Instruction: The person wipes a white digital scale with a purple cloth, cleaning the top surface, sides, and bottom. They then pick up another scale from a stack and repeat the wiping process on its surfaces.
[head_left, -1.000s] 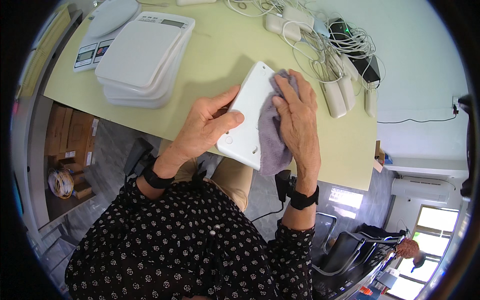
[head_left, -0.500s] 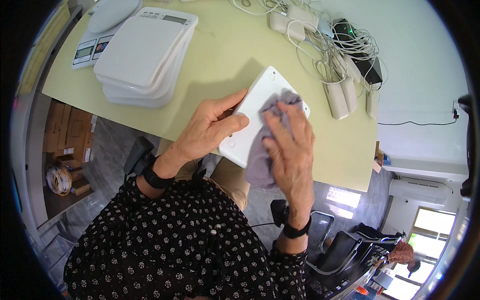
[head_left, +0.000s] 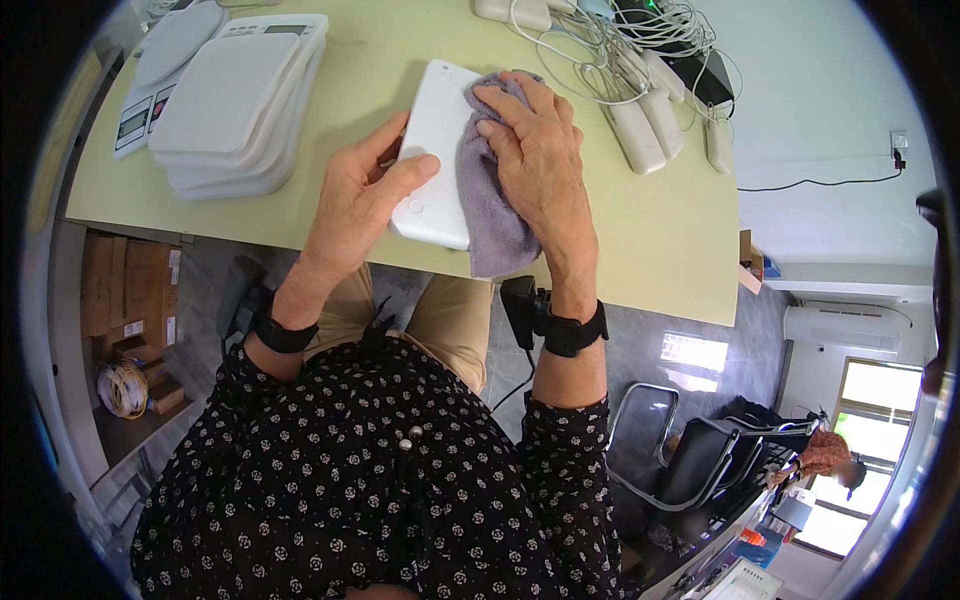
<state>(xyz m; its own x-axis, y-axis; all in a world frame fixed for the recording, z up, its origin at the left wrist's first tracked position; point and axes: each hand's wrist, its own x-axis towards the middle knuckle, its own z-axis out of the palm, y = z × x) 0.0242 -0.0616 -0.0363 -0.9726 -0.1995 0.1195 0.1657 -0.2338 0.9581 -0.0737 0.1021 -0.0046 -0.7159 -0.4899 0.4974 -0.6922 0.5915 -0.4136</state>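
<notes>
Grey-purple cloth (head_left: 490, 210) lies bunched over the right side of a white slab-shaped device (head_left: 438, 130), which is over the near edge of a pale yellow-green table (head_left: 660, 230), between the person's hands. The device slants, its far end leaning a little to the right; whether it touches the tabletop I cannot tell.

The left hand (head_left: 355, 195) grips the device's left edge, thumb flat on the upper face, the other fingers curled around the side with their tips hidden. The right hand (head_left: 540, 150) has its fingers bent and closed on the cloth, pressing it against the device's right side. A black band (head_left: 285, 333) circles the left wrist.

To the left on the table sits a stack of white scales (head_left: 225, 100), with a round-topped scale (head_left: 180, 45) just beyond its left side. At the far right, long white adapters (head_left: 635, 135) lie near a black box (head_left: 705, 75) among tangled pale cables (head_left: 570, 45). Below the table at left are cardboard boxes (head_left: 135, 275).
</notes>
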